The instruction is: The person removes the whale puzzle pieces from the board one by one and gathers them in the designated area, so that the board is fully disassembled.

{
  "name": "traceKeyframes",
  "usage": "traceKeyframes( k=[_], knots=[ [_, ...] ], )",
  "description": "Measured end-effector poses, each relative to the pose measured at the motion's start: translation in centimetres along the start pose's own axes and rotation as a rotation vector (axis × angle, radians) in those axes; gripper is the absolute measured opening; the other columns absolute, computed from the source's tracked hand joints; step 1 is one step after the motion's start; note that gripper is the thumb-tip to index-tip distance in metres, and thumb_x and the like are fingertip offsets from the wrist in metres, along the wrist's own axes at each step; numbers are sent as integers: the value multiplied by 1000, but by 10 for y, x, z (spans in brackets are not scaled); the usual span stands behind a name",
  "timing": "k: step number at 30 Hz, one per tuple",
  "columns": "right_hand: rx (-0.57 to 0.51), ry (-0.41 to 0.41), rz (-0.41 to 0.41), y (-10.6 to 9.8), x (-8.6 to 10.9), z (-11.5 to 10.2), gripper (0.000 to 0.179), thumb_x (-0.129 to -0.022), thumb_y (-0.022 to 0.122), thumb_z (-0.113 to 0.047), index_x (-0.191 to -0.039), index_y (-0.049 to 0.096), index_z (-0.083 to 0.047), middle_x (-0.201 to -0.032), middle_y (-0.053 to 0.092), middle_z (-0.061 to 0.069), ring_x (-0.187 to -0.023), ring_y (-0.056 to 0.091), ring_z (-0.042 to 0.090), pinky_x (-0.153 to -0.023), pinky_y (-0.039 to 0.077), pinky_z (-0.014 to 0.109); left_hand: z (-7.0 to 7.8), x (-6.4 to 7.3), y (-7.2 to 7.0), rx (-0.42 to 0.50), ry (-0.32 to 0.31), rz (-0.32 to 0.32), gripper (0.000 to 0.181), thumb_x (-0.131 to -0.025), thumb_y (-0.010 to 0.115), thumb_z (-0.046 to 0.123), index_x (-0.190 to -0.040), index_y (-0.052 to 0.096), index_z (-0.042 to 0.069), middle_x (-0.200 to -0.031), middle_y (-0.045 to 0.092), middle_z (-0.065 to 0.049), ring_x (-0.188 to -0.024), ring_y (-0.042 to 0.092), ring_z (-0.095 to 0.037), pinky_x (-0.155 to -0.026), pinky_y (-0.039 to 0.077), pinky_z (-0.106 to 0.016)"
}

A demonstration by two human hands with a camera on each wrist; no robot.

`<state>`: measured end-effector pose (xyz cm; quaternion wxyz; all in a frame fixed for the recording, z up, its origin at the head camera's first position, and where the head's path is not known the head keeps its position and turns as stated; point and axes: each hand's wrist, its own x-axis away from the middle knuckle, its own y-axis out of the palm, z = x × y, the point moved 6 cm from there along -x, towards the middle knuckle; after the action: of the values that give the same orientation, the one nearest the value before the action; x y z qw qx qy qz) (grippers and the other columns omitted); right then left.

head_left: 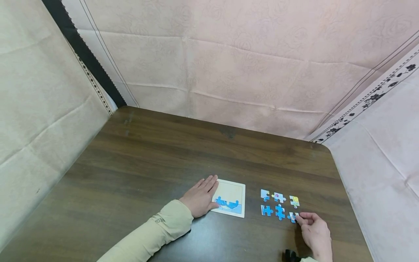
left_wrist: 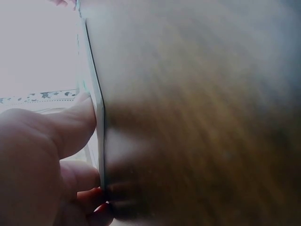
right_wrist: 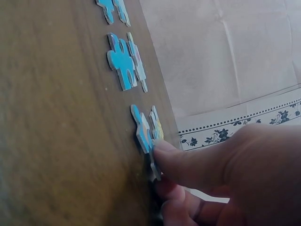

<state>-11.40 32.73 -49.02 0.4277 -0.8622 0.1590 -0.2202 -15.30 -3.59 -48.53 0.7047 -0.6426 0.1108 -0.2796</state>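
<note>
My left hand (head_left: 199, 198) lies with fairly straight fingers over the left edge of a small puzzle tray (head_left: 243, 196). Blue pieces (head_left: 234, 206) fill the tray's lower part; its upper part shows bare, pale board. At the right, my right hand (head_left: 315, 231) pinches the edge of a blue and white puzzle piece (head_left: 291, 217) between thumb and fingers. In the right wrist view the thumb (right_wrist: 171, 157) covers one end of this piece (right_wrist: 142, 131). The left wrist view has the left thumb (left_wrist: 77, 122) against the tray's edge (left_wrist: 99, 113).
Several loose puzzle pieces lie in two rows right of the tray, among them a blue one (head_left: 280, 212) and a yellow-patterned one (head_left: 294, 201). The brown wooden table (head_left: 157, 153) has patterned pale cloth (head_left: 229, 72) hanging behind it and at both sides.
</note>
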Motion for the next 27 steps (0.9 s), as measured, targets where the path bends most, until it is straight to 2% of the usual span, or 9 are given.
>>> traceKeyframes(
  k=[6, 15, 18, 24, 27],
  knots=[
    [9, -16, 0, 0, 0, 0, 25, -91, 66, -24, -105, 65, -3, -84, 67, 6, -86, 57, 30, -74, 38, 45, 0, 0, 0, 4, -4, -4, 75, -98, 47, 53, -153, 29, 5, -161, 16, -10, -148, 15, -24, -118, 19, -39],
    [1, 30, 3, 3, -1, -2, 23, -93, 65, -21, -104, 63, -1, -85, 65, 10, -81, 54, 30, -78, 34, 50, 0, -1, -1, 2, -13, -17, 75, -98, 46, 53, -153, 27, 6, -162, 14, -10, -148, 13, -23, -118, 17, -39],
    [5, 13, 9, 2, -1, -2, 24, -93, 64, -22, -104, 63, -1, -86, 65, 10, -83, 55, 31, -80, 34, 52, 0, -2, 0, -2, -14, -12, 76, -98, 46, 54, -153, 27, 6, -162, 15, -9, -148, 13, -23, -118, 18, -39],
    [15, -19, 7, -3, 2, -3, 32, -95, 60, -31, -106, 64, -1, -88, 66, 9, -88, 56, 32, -77, 37, 49, 0, -2, 2, -11, -21, -11, 76, -97, 46, 55, -153, 28, 7, -162, 15, -9, -148, 14, -23, -118, 18, -39],
    [8, -22, 34, -5, 5, -6, 37, -96, 58, -36, -106, 64, -1, -87, 66, 8, -88, 57, 32, -76, 37, 47, 0, -1, 2, -15, -22, -9, 76, -97, 46, 55, -153, 28, 7, -161, 16, -9, -148, 15, -23, -118, 19, -39]
  ],
)
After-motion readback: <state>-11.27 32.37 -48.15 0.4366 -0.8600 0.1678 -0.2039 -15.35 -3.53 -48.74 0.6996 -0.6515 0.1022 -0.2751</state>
